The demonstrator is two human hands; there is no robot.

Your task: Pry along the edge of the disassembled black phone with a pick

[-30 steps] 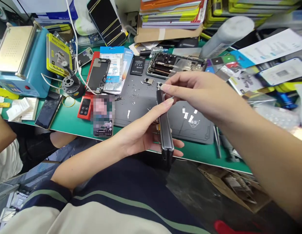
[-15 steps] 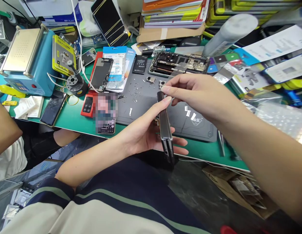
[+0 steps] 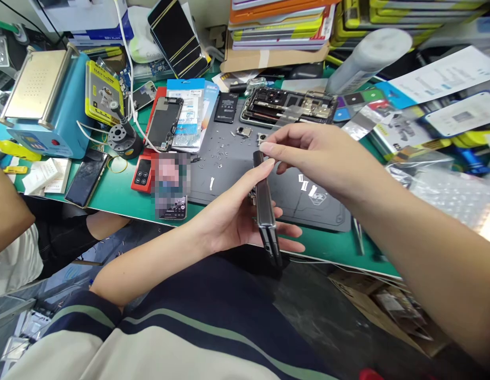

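My left hand (image 3: 232, 214) grips a dark phone (image 3: 265, 208) held on edge over the front of the green bench, its screen parted slightly from the body at the near end. The thumb rests along its top edge and the fingers wrap underneath. My right hand (image 3: 319, 158) reaches in from the right with its fingertips pinched at the phone's far top corner; whatever they hold is too small to make out. Both hands hover above a dark grey work mat (image 3: 229, 169) strewn with small screws and metal parts.
An opened phone chassis (image 3: 288, 105) lies at the mat's far edge. A blue heating machine (image 3: 42, 105), a round black stand (image 3: 122, 138), a detached screen (image 3: 163, 122), a cracked phone (image 3: 85, 177) and red packets sit left. Boxes and papers crowd the back and right. Another person's arm (image 3: 7, 211) shows at left.
The phone has tilted and lifted slightly in my left hand. My right fingertips stay pinched at its top corner. The view has shifted a little to the left.
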